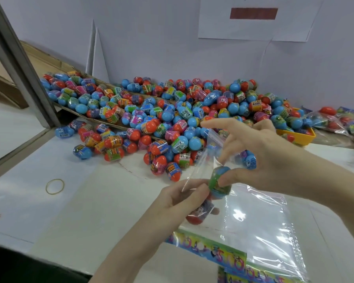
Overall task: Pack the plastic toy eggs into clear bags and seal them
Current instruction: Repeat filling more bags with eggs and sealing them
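1. Nearest the viewer lay a stack of flat clear bags (260,227) with colourful printed header cards (211,249), resting on the white counter (90,201) just in front of the held bag.
2. The left hand (178,199) gripped the mouth edge of one clear bag (200,170), its fingers curled round the film; a red-ended egg (200,213) already sat inside this bag, below the hand.
3. The right hand (260,156) pinched a blue egg with a green wrap (220,182) between thumb and middle finger at the bag's mouth, the index finger held straight out and away from the bag.
4. A rubber band (55,186) lay on the counter well to the left of the held bag.
5. Beyond the held bag, a large heap of loose eggs (161,111) spread across the counter and over a flattened cardboard sheet (78,111).
6. To the right of the bag and farther back stood a yellow tray (298,137) of eggs, with several filled bags (339,123) beside it.
7. Judged progress: a few bags were packed; the current bag was only partly filled and unsealed, and most eggs remained loose.
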`<state>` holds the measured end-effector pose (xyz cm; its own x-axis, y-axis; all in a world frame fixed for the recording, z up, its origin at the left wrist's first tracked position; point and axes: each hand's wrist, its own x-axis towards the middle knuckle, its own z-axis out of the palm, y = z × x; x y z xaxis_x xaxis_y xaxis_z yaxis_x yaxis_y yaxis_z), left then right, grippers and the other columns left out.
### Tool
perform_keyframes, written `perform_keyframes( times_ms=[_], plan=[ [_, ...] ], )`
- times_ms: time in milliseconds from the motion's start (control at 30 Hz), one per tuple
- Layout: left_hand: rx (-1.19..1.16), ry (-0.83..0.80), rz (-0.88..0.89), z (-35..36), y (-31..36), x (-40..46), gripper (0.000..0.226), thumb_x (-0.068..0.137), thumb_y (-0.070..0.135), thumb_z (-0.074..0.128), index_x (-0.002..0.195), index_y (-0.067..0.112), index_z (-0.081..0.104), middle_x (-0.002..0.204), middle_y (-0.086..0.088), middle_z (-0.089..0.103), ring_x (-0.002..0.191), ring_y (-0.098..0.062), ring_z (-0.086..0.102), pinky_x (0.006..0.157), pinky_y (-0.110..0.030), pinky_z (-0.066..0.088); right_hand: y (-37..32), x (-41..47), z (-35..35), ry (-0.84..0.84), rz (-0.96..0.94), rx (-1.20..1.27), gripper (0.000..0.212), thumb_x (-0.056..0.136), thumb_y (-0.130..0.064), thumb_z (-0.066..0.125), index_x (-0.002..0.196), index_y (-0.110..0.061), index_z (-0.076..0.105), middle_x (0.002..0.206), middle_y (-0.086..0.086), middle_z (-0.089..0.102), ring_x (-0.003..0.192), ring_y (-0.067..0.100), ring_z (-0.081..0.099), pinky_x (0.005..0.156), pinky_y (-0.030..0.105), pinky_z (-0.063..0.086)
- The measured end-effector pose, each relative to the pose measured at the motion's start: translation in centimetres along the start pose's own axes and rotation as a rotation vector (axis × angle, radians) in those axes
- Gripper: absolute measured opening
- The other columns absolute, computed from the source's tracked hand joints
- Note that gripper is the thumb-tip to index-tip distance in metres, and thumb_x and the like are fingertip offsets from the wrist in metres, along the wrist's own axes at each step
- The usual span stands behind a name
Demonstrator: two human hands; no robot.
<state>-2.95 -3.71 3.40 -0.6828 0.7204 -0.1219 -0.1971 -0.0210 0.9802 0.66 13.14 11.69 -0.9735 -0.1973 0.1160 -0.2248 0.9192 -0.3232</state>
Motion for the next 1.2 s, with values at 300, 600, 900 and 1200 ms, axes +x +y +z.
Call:
perform_keyframes(
  times_ms=[300, 600, 900, 1200],
  plan=[
    [-0.091, 0.05, 0.106, 0.4, -0.3, 0.2, 0.026, 0.065, 0.031, 0.063, 0.088, 0.023, 0.072, 0.086, 0.004, 0.074, 0.077, -0.005, 0.068, 0.062, -0.014, 0.051, 0.4, -0.2, 1.0, -0.041, 0.012, 0.18, 0.042, 0.091, -0.021, 0.049, 0.104, -0.055, 0.027, 0.073, -0.02, 0.066, 0.095, 0.0, 0.047, 0.097, 0.016, 0.011],
    [-0.279, 0.394, 0.284, 0.6, 0.0, 0.9, 0.025, 0.054, 0.026, 0.068, 0.078, 0.022, 0.075, 0.084, 0.002, 0.074, 0.071, -0.009, 0.07, 0.054, -0.018, 0.053, 0.2, -0.7, 1.4, 0.755, -0.037, 0.516, 0.022, 0.086, -0.027, 0.055, 0.099, -0.045, 0.055, 0.11, -0.011, 0.065, 0.107, 0.007, 0.058, 0.095, 0.038, 0.04],
    [-0.212, 0.492, 0.388, 0.2, 0.8, 0.6, 0.029, 0.055, 0.033, 0.068, 0.083, 0.031, 0.072, 0.09, 0.009, 0.073, 0.076, -0.006, 0.069, 0.055, -0.016, 0.052, 1.7, -1.7, 6.2, -0.187, 0.55, 1.469, 0.032, 0.067, -0.044, 0.069, 0.063, -0.014, 0.075, 0.091, 0.005, 0.07, 0.081, 0.017, 0.07, 0.069, 0.027, 0.056],
    [-0.182, 0.559, 0.369, -0.7, 0.5, 0.6, 0.034, 0.055, 0.032, 0.067, 0.088, 0.027, 0.068, 0.087, 0.01, 0.073, 0.073, -0.006, 0.069, 0.053, -0.017, 0.053, 3.5, -3.6, 5.2, 0.079, 0.526, 1.47, 0.049, 0.029, -0.018, 0.094, 0.074, -0.008, 0.076, 0.07, 0.01, 0.071, 0.059, 0.013, 0.067, 0.054, 0.018, 0.053]
  ],
)
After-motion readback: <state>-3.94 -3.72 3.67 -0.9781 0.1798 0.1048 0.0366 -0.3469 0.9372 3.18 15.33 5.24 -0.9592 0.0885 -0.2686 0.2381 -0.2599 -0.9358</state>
